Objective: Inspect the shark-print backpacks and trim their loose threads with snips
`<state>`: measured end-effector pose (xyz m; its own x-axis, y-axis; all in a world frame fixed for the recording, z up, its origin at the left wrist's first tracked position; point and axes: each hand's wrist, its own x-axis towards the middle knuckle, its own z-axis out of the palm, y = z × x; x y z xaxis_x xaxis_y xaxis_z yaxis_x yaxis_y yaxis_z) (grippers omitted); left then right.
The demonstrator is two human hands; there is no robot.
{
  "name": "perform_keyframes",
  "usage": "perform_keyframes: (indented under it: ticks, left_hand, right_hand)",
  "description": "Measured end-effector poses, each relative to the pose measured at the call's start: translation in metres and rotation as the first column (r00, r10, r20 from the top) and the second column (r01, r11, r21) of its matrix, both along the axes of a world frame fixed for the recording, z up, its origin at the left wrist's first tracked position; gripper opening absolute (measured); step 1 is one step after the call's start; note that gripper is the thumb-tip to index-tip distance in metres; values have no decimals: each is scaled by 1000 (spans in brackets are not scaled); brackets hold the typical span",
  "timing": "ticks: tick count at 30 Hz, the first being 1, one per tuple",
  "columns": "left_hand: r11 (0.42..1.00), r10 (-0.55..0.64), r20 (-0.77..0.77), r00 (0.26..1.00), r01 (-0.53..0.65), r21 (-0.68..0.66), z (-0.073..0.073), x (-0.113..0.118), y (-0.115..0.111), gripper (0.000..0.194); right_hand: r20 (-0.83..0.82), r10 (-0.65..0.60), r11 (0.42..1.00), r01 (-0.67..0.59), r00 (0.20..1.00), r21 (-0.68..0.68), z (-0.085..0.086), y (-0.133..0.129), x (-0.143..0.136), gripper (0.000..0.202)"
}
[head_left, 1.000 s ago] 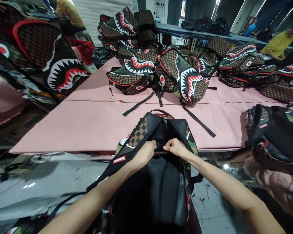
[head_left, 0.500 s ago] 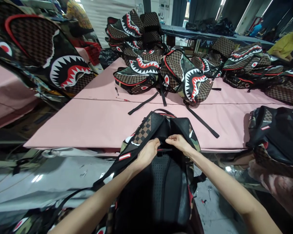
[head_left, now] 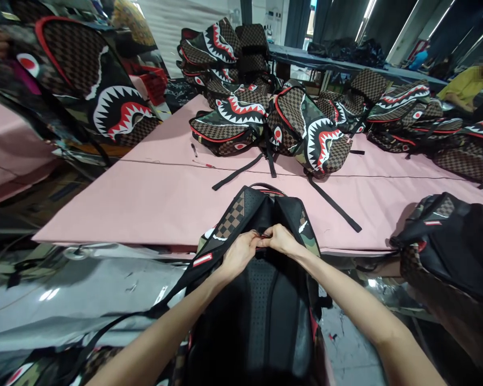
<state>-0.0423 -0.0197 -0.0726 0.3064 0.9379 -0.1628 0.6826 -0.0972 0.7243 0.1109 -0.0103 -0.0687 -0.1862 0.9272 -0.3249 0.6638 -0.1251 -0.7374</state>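
Note:
A backpack with a black padded back panel and brown check and camo sides lies straight in front of me, its top end resting on the pink table edge. My left hand and my right hand meet at the top of the back panel, fingertips together, pinching the fabric and a small red piece between the shoulder straps. A black strap trails from the bag toward the lower left.
The pink table carries several shark-mouth backpacks at its far side, loose black straps trailing toward me. Another backpack sits at the right edge. More bags hang at the left. A person in yellow sits far right.
My two hands have come closer together, from a small gap apart to touching at the top of the back panel. The view has shifted slightly.

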Motion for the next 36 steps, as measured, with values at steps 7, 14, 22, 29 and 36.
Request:
perform_keyframes:
  ticks: [7, 14, 22, 29, 36]
  left_hand:
    - [976, -64, -131, 989, 90, 199, -13, -6, -4, 20]
    - [765, -111, -212, 971, 220, 605, -31, -18, -36, 22]
    - [680, -161, -261, 952, 298, 669, -39, -25, -64, 23]
    - [673, -168, -268, 948, 310, 672, -39, -27, -61, 24]
    - [659, -209, -260, 943, 332, 675, -40, -26, -58, 24]
  right_hand:
    - [-50, -70, 997, 71, 996, 12, -3, 3, -7, 7]
    - [-174, -86, 995, 76, 981, -65, -7, -3, -18, 11]
    - [-501, -186, 972, 84, 845, -218, 17, -31, -2, 14]
    - [-75, 222, 951, -233, 972, -205, 62, -83, 66, 20]
    - [284, 119, 966, -178, 951, 190, 38, -82, 15, 36]
